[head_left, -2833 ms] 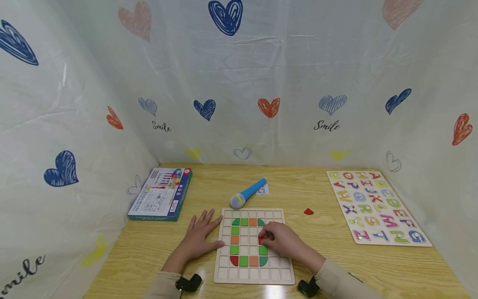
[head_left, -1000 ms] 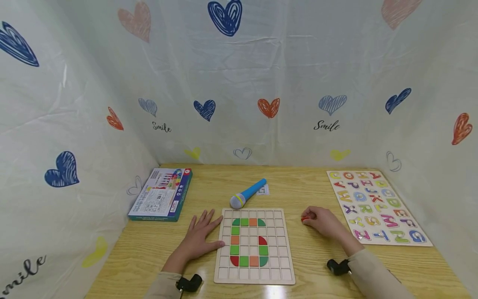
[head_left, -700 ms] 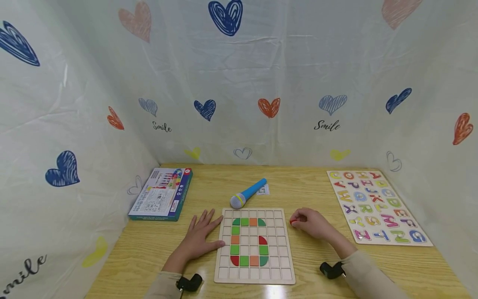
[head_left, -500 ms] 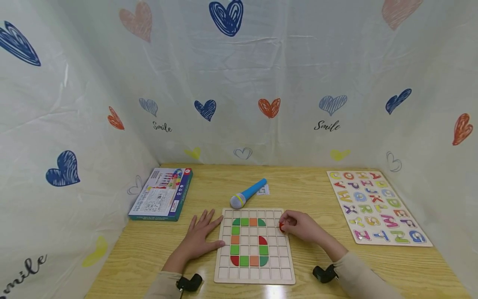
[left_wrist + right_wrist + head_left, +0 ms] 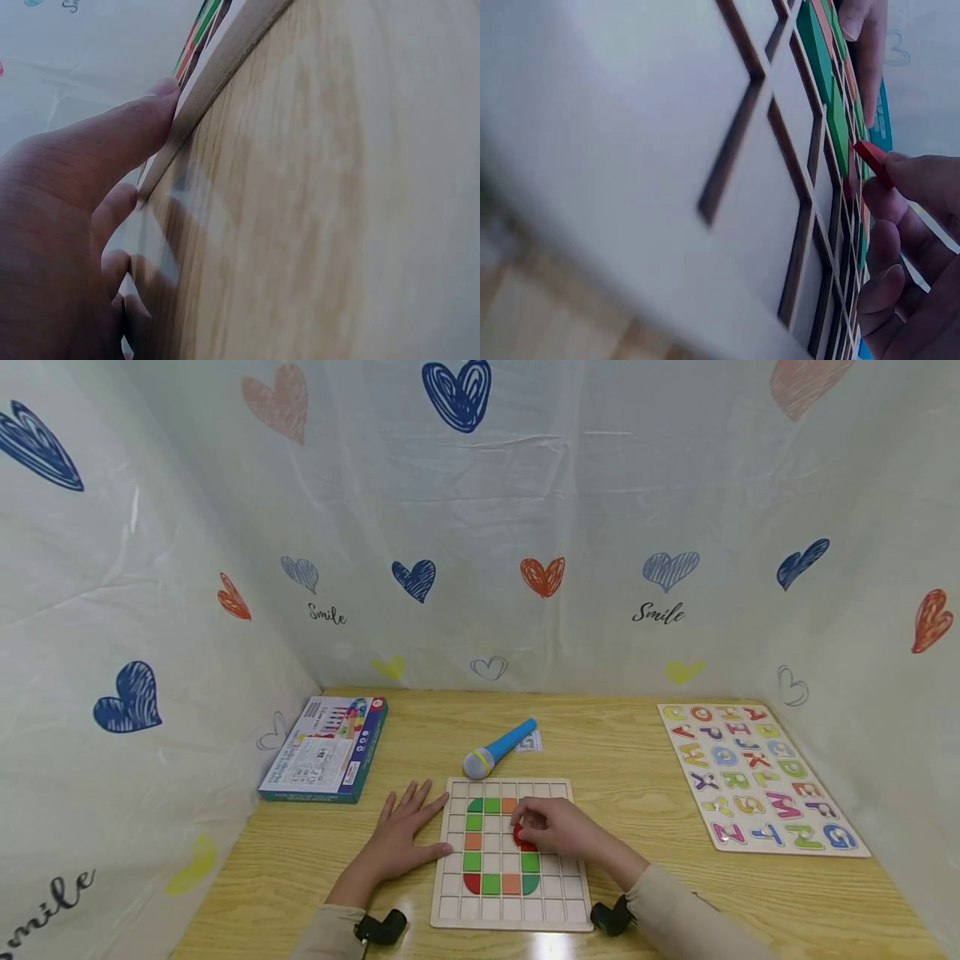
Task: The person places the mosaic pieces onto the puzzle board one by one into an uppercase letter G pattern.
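A wooden grid board (image 5: 510,929) lies on the table with a ring of green, orange and red tiles set in its cells. My left hand (image 5: 397,837) rests spread beside the board's left edge, and in the left wrist view its thumb (image 5: 139,124) touches the board's side. Over the right part of the ring, my right hand (image 5: 566,828) pinches a small red tile (image 5: 875,163) between thumb and forefinger. That tile is tilted, near a red tile lodged in the grid (image 5: 849,178). The right fingers partly cover both red tiles and the ring's top right corner in the head view.
Behind the board lies a blue toy microphone (image 5: 498,748) over a small printed card (image 5: 530,742). A flat box (image 5: 324,750) stands at the back left. An alphabet puzzle board (image 5: 761,777) lies at the right. A heart-patterned curtain (image 5: 480,527) surrounds the table.
My right hand first left a red tile in the grid, then picked up the loose red tile right of the board and carried it left over the ring. The left hand stayed still.
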`<state>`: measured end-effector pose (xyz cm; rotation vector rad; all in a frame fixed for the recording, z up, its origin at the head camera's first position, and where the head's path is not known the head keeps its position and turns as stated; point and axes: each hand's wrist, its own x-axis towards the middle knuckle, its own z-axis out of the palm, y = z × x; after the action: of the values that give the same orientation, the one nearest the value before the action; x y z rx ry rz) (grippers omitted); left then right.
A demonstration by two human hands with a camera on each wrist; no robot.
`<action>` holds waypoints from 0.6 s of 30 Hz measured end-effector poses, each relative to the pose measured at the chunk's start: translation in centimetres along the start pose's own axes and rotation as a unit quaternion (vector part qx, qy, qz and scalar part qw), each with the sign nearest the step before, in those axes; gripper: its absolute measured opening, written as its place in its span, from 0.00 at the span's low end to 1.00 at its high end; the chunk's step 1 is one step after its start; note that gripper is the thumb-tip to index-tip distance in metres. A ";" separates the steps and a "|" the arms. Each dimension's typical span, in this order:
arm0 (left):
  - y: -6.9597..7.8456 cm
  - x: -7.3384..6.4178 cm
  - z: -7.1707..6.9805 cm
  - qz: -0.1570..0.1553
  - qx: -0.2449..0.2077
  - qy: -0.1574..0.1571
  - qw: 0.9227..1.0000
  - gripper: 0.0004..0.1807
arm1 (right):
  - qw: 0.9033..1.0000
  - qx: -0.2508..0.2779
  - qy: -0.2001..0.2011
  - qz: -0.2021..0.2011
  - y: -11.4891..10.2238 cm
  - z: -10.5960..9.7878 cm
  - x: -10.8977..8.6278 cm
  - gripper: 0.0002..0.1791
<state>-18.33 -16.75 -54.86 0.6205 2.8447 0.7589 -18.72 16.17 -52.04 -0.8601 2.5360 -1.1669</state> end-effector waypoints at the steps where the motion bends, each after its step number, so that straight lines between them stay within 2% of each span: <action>1: 0.0 0.0 0.0 0.000 0.000 0.001 1.000 0.46 | 1.000 0.000 -0.002 -0.001 -0.1 0.2 0.2 0.03; 10: 0.0 0.0 0.0 0.000 0.002 0.000 1.000 0.47 | 1.000 -0.016 -0.007 -0.002 -0.9 1.0 0.9 0.03; 18: 0.0 0.0 0.0 0.000 -0.001 0.001 1.000 0.47 | 1.000 -0.019 -0.006 0.015 -1.2 1.1 1.1 0.03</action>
<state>-18.34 -16.77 -54.85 0.6189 2.8459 0.7641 -18.62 14.20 -51.80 -0.8316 2.5599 -1.1058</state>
